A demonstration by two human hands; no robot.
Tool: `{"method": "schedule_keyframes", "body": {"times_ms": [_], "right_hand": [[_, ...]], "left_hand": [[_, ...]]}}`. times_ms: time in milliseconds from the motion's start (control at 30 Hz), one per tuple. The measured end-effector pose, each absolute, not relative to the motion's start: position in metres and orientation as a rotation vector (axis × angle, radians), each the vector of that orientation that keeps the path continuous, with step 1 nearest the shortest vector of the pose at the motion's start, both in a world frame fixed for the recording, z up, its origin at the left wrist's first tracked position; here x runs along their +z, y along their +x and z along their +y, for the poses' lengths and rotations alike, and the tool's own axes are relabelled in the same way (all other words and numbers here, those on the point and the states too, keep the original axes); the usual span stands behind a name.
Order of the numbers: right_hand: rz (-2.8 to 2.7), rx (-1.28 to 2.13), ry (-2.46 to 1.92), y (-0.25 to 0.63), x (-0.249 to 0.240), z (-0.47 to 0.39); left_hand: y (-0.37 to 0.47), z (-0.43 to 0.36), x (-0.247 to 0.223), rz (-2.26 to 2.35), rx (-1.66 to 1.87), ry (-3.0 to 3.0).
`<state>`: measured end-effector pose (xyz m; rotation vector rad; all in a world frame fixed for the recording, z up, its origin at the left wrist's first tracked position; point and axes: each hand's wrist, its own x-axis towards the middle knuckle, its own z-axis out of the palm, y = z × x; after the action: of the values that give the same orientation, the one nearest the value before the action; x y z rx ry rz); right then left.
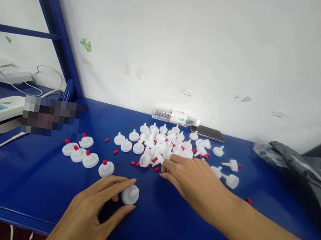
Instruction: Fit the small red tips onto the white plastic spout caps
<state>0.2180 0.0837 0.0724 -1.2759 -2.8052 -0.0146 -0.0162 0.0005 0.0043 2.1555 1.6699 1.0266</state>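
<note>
Between the thumb and fingers of my left hand (95, 203) is a white nozzle cap (130, 195), spout up and without a red tip. My right hand (189, 177) reaches to the front edge of a pile of white nozzle caps (159, 142); its fingers are bent together, and what they hold, if anything, is hidden. A small red cap (156, 169) lies just left of its fingertips. More red caps are scattered among and around the pile. Left of the pile stand several white caps with red tips, one (106, 169) just beyond my left hand.
A clear plastic bottle (176, 117) and a dark phone (207, 133) lie behind the pile on the blue table (46, 187). Dark plastic bags (301, 170) are at the right. At the left are a white power strip (3, 109), cables and a blurred patch.
</note>
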Motion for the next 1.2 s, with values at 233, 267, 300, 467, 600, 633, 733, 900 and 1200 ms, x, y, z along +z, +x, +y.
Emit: {"method": "schedule_keyframes", "body": {"times_ms": [233,267,300,467,600,633,733,900,1200], "right_hand": [[-2.441,0.900,-1.081,0.210,0.092,0.076],[-2.418,0.924,-1.048,0.209,0.092,0.075],[-2.399,0.937,-1.012,0.208,0.091,0.074],[-2.187,1.088,-0.851,0.199,0.079,0.067],[-2.236,1.061,-0.811,0.190,0.061,0.061],[-2.259,1.046,-0.789,0.189,0.058,0.060],[-2.241,1.059,-0.808,0.187,0.053,0.059],[-2.103,1.240,-0.909,0.189,0.055,0.061],[-2.221,1.129,-0.963,0.190,0.055,0.067]], "left_hand": [[-0.016,-0.002,0.005,1.634,0.981,2.122],[-0.016,-0.001,0.005,1.622,0.978,2.121],[-0.015,-0.001,0.006,1.616,0.976,2.112],[-0.013,0.000,0.006,1.659,0.967,2.031],[-0.015,-0.001,0.003,1.690,0.971,2.066],[-0.015,-0.001,0.002,1.694,0.972,2.082],[-0.016,-0.002,0.003,1.699,0.966,2.140],[-0.015,-0.003,0.004,1.725,0.977,2.185],[-0.016,-0.006,0.000,1.778,1.018,2.173]]}}
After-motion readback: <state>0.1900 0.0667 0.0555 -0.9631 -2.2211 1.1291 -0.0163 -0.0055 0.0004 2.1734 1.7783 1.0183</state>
